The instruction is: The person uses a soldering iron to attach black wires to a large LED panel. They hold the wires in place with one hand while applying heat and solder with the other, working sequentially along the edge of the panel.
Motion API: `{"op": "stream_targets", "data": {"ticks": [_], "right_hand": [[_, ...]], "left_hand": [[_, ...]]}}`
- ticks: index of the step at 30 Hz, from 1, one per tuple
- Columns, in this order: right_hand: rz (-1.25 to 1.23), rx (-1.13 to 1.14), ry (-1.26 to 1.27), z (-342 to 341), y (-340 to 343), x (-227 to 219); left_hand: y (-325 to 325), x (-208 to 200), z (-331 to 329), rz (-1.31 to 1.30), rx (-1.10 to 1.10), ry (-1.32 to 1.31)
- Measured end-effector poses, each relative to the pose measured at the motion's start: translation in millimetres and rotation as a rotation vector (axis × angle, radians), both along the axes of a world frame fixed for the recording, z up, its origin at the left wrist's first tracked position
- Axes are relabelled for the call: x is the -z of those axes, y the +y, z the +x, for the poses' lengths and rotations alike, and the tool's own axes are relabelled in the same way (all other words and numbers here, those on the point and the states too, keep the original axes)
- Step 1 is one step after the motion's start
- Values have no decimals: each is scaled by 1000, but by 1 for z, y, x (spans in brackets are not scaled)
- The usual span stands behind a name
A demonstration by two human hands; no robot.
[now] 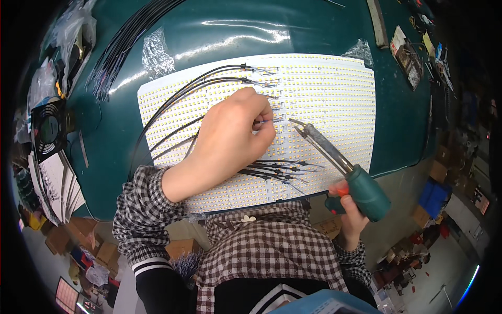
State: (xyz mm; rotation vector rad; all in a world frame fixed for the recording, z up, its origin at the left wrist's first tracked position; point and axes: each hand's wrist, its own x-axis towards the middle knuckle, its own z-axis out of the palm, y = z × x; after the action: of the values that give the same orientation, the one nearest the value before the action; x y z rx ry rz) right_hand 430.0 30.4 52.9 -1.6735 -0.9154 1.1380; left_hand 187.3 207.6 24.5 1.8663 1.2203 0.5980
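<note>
A white LED panel (pixel 329 99), dotted with rows of small yellow chips, lies on the bench. Over its middle, my left hand (pixel 235 125) is closed, thumb and fingertips pinching a thin wire (pixel 277 120) at the centre seam. My right hand (pixel 351 217) grips a green-handled soldering gun (pixel 370 194) beyond the panel's near right edge. Its metal tip points up and left, just right of the pinched wire. Black cables (pixel 180 94) with stripped, thin wire ends lie across the panel's left half. Several shorter wire ends (pixel 277 170) rest near its front edge.
The bench has a green cover (pixel 120 141). A bundle of black cables (pixel 125 47) lies at the far left. A small black fan (pixel 49 125) and stacked white sheets (pixel 57 188) sit at the left edge. Tools and a worn block (pixel 409 63) lie at the far right.
</note>
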Motion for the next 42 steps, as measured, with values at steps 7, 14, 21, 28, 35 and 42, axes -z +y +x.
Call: {"op": "stream_targets", "data": {"ticks": [7, 14, 21, 28, 35, 42], "right_hand": [[-7, 23, 21, 2, 0, 1], [2, -13, 62, 5, -3, 3], [40, -27, 34, 4, -1, 6], [6, -64, -9, 6, -4, 7], [-14, -115, -74, 8, -4, 8], [18, -88, -59, 7, -5, 11]], "left_hand": [[0, -2, -2, -65, -14, -5], [-4, 4, 0, 43, 3, -14], [-5, 3, 1, 51, 2, -4], [-6, 1, 2, 41, 10, 26], [-6, 0, 2, 42, 7, 32], [-6, 1, 2, 102, 10, 45]]}}
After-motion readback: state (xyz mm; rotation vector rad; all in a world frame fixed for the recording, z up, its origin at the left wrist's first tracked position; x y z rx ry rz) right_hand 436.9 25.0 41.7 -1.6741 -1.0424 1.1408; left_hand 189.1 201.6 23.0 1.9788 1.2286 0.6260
